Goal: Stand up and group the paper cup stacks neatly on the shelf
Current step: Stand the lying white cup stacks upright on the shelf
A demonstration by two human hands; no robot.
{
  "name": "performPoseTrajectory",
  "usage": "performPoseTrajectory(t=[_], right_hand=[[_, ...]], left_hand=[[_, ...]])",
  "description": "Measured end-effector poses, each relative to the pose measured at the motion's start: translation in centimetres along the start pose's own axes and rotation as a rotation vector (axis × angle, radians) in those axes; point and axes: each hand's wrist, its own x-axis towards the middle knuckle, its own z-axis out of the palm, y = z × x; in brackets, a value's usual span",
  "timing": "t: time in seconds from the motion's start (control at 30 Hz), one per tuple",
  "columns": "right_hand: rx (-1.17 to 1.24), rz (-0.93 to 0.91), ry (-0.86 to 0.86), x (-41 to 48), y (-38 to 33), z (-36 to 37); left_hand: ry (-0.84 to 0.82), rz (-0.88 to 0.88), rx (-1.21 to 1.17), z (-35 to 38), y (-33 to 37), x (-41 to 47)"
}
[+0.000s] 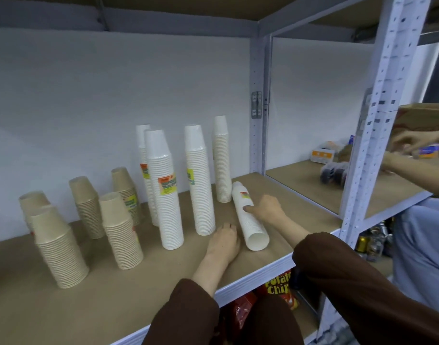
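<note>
The lying cup stack [249, 215] rests on the shelf [283, 207], right of the upright white stacks [199, 180], between my hands. My left hand [224, 241] lies flat just beside it, fingers together; my right hand [267, 206] curls loosely onto its middle, not clamped. I judge it light, crushable and prone to bending apart, so I'd hold both ends.

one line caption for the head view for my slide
Right hand on the last fallen white cup stack, left hand beside it on the shelf.
</note>
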Motion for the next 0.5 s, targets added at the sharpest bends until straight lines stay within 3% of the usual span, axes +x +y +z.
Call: performPoseTrajectory(t=[0.2, 0.5], right_hand=[[0.405, 0.197, -0.157, 1.2, 0.2, 0.2], [0.635, 0.29, -0.194, 2.1, 0.0, 1.2]], left_hand=[[0.018, -0.025, -0.088, 1.1, 0.8, 1.7], [0.05, -0.033, -0.182, 1.6, 0.5, 1.7]])
